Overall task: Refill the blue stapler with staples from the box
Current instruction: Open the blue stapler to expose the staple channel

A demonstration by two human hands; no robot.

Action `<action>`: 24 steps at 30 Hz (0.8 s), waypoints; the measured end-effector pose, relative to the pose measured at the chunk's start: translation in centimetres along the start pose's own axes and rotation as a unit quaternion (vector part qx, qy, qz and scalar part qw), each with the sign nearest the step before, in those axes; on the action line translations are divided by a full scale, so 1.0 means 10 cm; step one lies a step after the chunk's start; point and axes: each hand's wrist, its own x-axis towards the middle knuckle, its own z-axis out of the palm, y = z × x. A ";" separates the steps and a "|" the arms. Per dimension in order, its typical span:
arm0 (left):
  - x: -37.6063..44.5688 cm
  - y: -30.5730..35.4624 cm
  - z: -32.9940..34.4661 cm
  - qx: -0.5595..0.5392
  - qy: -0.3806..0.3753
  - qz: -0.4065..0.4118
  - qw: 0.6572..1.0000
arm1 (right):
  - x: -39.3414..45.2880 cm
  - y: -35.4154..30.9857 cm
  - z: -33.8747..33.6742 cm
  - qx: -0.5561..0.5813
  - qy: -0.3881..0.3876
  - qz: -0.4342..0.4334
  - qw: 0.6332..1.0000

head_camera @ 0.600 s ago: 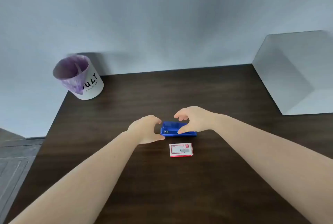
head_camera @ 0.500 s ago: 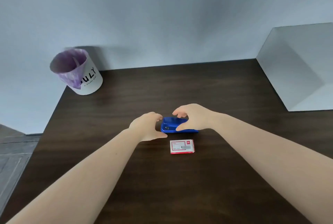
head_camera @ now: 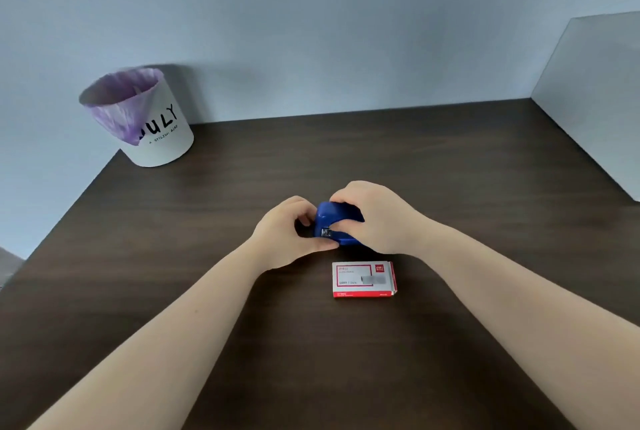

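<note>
The blue stapler (head_camera: 335, 225) sits at the middle of the dark wooden table (head_camera: 311, 343), its front end tipped up with the metal mouth showing. My right hand (head_camera: 375, 216) wraps over its top and rear. My left hand (head_camera: 289, 232) grips its front end, thumb under the base. A red and white staple box (head_camera: 363, 279) lies flat and closed just in front of the stapler, touched by neither hand.
A white bin (head_camera: 145, 121) with a purple liner stands at the table's far left corner. A grey box-like surface (head_camera: 595, 97) rises at the right edge. A pale wall runs behind the table.
Both hands have closed onto the stapler, which lay flat before. Its front end is now lifted and tilted toward me. The staple box has not moved on the table.
</note>
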 end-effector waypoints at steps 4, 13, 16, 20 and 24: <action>-0.05 -0.01 0.03 -0.013 0.031 0.011 0.999 | -0.09 0.01 -0.04 0.025 0.081 -0.023 0.996; -0.32 0.11 0.12 0.056 0.089 0.034 0.994 | -0.55 0.19 -0.26 0.281 0.212 0.062 0.934; -0.34 0.12 0.11 0.071 0.079 0.029 0.994 | -0.71 0.31 -0.31 0.369 0.219 0.063 0.901; -0.35 0.10 0.12 0.061 0.096 0.035 0.993 | -0.84 0.51 -0.37 0.430 0.206 0.057 0.877; -0.35 0.05 0.11 0.032 0.098 0.015 0.995 | -0.92 0.76 -0.28 0.390 0.184 0.095 0.897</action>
